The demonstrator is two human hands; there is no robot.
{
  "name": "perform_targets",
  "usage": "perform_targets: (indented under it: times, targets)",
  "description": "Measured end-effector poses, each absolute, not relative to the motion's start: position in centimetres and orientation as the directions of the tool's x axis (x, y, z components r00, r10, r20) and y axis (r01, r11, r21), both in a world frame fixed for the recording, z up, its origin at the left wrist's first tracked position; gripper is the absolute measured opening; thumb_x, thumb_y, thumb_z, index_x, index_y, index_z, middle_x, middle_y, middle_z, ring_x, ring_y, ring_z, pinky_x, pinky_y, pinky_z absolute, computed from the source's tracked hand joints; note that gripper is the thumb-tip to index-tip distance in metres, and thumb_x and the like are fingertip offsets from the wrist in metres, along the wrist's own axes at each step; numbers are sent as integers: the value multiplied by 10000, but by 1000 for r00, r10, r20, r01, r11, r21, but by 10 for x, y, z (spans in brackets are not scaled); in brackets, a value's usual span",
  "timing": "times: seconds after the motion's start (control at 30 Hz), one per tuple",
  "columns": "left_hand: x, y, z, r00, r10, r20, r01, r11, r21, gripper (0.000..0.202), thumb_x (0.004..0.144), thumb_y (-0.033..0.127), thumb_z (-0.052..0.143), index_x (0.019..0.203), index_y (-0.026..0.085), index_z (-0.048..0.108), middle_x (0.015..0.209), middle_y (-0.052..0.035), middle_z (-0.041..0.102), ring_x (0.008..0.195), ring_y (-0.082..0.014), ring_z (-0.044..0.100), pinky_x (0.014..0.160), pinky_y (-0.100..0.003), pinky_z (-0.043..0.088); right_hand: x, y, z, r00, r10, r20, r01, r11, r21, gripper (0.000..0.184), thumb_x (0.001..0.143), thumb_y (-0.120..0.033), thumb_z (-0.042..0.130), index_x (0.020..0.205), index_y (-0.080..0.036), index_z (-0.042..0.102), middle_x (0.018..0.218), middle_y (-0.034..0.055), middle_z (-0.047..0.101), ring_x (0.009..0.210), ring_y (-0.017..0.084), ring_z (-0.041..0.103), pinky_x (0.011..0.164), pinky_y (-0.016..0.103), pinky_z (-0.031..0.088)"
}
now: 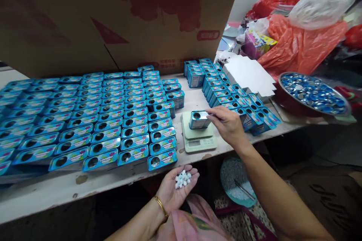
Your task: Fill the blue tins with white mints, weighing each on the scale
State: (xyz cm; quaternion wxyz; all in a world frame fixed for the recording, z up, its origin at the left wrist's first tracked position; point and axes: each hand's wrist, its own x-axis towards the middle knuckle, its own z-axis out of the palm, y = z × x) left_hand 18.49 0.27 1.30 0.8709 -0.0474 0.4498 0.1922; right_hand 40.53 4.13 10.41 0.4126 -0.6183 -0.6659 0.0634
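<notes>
My left hand lies palm up below the table edge, cupping a small heap of white candies. My right hand reaches over the pale green scale. Its fingers touch a blue tin that sits on the scale with its round hole facing up. Whether the fingers grip the tin or only rest on it is unclear.
Rows of blue tins fill the white table on the left; more tins stand right of the scale. A cardboard box leans behind. A round tray of lids, white cardboard and plastic bags lie right.
</notes>
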Motion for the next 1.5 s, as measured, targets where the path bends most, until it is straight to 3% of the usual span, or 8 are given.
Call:
perform_targets:
  times: [0.17,0.33,0.8,0.93,1.03,1.23,1.33,1.5]
  targets:
    - [183,3,7,504,266,-822,-329,939,102,205,671,145,590,849,45,587,813,-142,649,847,-246,604,707,-295,510,415,5,89,330,871,365,571,124,-812,191,797,-181,482,940,-202,607,919,39,569,792,136,544,614,255,468]
    - [183,3,-1,529,231,-816,-273,957,94,207,684,122,578,877,47,582,782,-126,649,770,-199,623,687,-274,517,415,-15,73,388,871,301,526,59,-849,143,777,-198,515,868,-191,626,859,33,590,769,141,554,645,281,468]
    - [174,3,-3,525,235,-818,-300,951,80,200,709,113,538,896,54,575,774,-121,653,764,-203,627,665,-283,523,396,19,102,303,844,442,618,179,-766,131,791,-201,511,870,-212,615,873,28,590,837,149,549,762,311,451]
    - [177,5,0,568,253,-783,-340,939,57,193,723,149,530,884,55,578,795,-131,651,775,-211,622,658,-287,510,375,8,111,36,936,351,565,270,-780,140,798,-204,510,902,-208,604,885,24,593,859,139,549,782,289,444]
    - [178,7,3,624,257,-738,-365,931,15,199,747,203,512,883,72,575,788,-123,646,715,-187,622,565,-242,491,368,3,107,-154,946,285,629,317,-710,245,771,-257,556,1012,-220,570,1005,49,568,952,167,517,823,317,428]
    - [174,8,4,665,231,-710,-325,946,3,141,732,241,545,783,109,550,630,-33,570,476,-60,504,342,-108,293,401,46,82,-20,941,337,940,132,-315,518,738,-196,557,1226,-230,385,1184,86,453,1086,247,407,875,427,374]
    - [170,8,3,650,230,-725,-308,951,26,159,722,254,561,776,106,542,622,-26,544,457,-45,466,328,-98,248,412,72,80,-53,946,321,938,157,-309,464,751,-115,479,1196,-227,410,1100,57,498,1001,213,456,829,361,412]
    - [161,10,-3,641,241,-729,-313,949,38,177,714,276,573,761,106,552,633,-23,540,457,-42,461,339,-104,237,410,127,97,-19,876,483,944,175,-281,444,749,-110,464,1183,-198,424,1111,62,478,1002,218,435,865,341,379]
